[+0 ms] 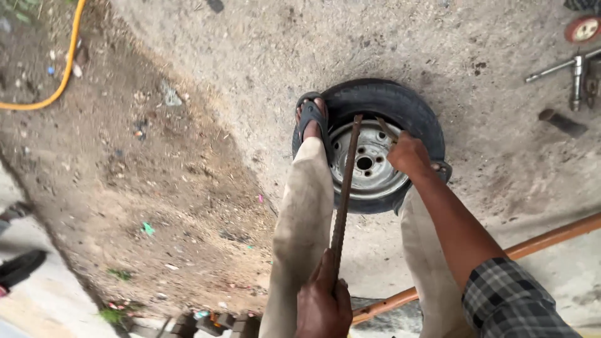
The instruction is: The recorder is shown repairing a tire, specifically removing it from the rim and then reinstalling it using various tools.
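The wheel [369, 147] lies flat on the concrete floor [263, 50], close to where the concrete gives way to bare dirt [113, 181]; the person stands right over it, one sandalled foot [312, 119] planted on the left side of the tyre [400, 103], the other foot mostly hidden behind the right arm at the tyre's right edge. The left hand [323, 300] is curled tight round the near end of a long rusty bar [346, 188]; the bar runs up and away across the steel rim [366, 178] and its far tip seems to sit at the top of the rim, where metal meets rubber. The right hand [410, 155] is closed on a second, shorter bar [385, 128] at the rim's upper right; whether that tip is under the rubber I cannot tell.

As I judge it, the prying is under way but early; the tyre looks seated round the rim almost everywhere, no loose rubber is lifted clear, and most of the circle is left to work.

Off at the floor's top right corner lie a cross-shaped wrench [573, 72] and a small red disc [583, 29]; an orange pipe [532, 247] runs along the near right, a yellow hose [66, 69] across the dirt at far left.
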